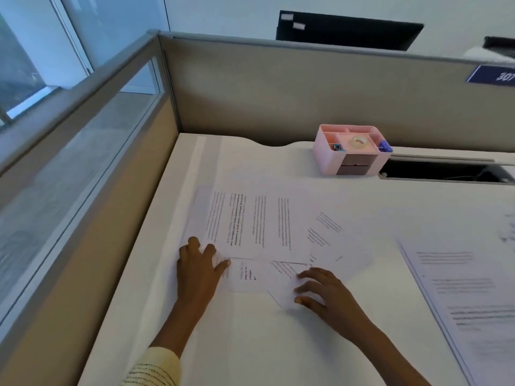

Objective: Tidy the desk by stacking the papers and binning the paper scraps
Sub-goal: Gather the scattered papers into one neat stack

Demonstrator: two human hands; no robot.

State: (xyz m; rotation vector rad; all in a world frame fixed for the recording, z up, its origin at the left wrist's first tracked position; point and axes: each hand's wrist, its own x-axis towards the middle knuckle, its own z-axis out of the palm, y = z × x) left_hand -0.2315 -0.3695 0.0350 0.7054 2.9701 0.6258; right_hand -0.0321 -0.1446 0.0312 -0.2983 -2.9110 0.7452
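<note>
A large printed sheet [256, 224] lies on the white desk [250, 344] near its left edge, with another tilted sheet [334, 240] partly under its right side. Two smaller printed pieces lie just in front: one [248, 275] near my left hand, one [281, 285] under my right fingertips. My left hand [199, 263] rests on the near left corner of the large sheet, fingers spread. My right hand [320, 291] lies with relaxed fingers touching the right small piece. A stack of printed pages [468, 296] lies at the right.
A pink desk organiser [352, 149] with tape and clips stands at the back by the grey partition [278, 90]. A dark cable slot [446, 171] opens to its right. A glass-topped partition [83, 151] bounds the desk's left side.
</note>
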